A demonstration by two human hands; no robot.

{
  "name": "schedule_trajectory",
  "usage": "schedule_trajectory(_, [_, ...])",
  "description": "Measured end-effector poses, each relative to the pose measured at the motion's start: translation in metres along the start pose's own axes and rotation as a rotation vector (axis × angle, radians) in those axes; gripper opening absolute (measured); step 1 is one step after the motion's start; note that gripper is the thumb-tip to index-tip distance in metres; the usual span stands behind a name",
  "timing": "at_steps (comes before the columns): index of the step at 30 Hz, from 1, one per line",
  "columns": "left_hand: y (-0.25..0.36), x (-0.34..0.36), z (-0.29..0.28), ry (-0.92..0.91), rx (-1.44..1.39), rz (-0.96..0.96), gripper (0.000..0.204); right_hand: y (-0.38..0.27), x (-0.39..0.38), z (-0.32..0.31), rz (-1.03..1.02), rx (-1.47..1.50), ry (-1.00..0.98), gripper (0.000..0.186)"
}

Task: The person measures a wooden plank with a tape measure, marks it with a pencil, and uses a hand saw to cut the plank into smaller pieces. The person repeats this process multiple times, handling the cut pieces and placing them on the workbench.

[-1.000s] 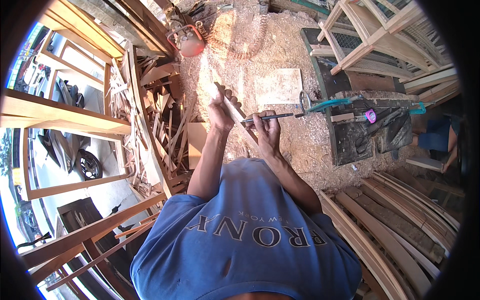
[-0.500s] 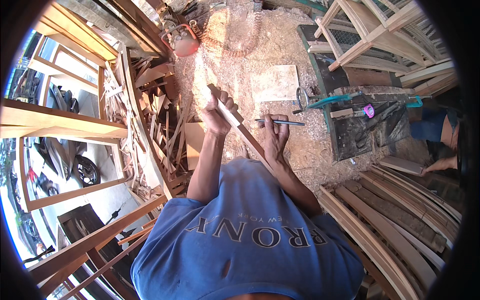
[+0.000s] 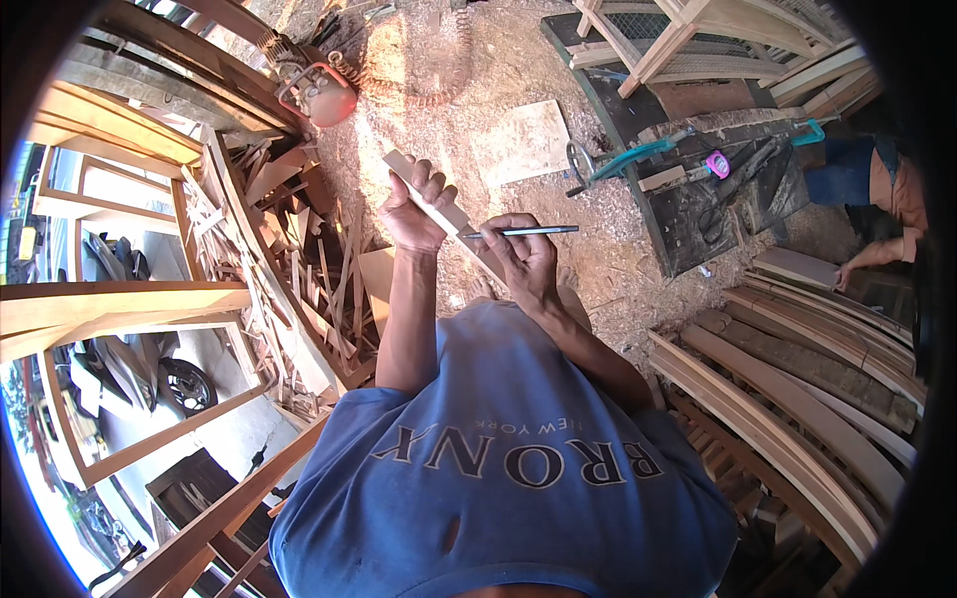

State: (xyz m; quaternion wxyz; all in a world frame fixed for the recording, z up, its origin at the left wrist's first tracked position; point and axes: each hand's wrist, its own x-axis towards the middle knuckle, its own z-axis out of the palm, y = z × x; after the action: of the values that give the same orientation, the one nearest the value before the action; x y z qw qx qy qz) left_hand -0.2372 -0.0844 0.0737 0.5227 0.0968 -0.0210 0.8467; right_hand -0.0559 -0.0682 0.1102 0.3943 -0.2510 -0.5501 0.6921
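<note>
My left hand (image 3: 414,211) is wrapped round the upper part of a narrow wooden strip (image 3: 452,217), which slants down toward my body. Between the fingers of my right hand (image 3: 523,261) is a dark, slim pencil (image 3: 543,230), lying nearly level. Its left tip is at the strip's face, just below the left hand; whether it touches the wood I cannot tell. The strip's lower end passes behind my right hand.
Wood offcuts (image 3: 319,269) lie piled at the left beside wooden frames (image 3: 125,299). A red air tank (image 3: 327,97) stands far left. On a dark bench (image 3: 653,224) lies a teal clamp (image 3: 638,164). Long boards (image 3: 758,399) fill the lower right, near another person's hand (image 3: 852,269).
The pencil and right hand have moved left along the strip, bringing the tip onto or close to its face. The strip has turned to show its broad pale side. The whole view has shifted.
</note>
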Motion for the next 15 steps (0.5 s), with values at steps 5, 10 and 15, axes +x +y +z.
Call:
schedule_trajectory(5, [0.0014, 0.0044, -0.0036, -0.025, -0.033, -0.018, 0.034, 0.0027, 0.0023, 0.0068, -0.092, -0.021, 0.025, 0.011])
schedule_trajectory(10, [0.003, 0.0054, -0.0016, -0.05, -0.048, -0.03, 0.034, 0.0075, 0.0044, 0.0076, -0.095, -0.1, 0.002, 0.008])
schedule_trajectory(15, [0.0039, 0.0063, 0.0028, -0.066, -0.049, -0.029, 0.035, 0.0053, 0.0086, 0.0064, -0.273, -0.392, -0.014, 0.008])
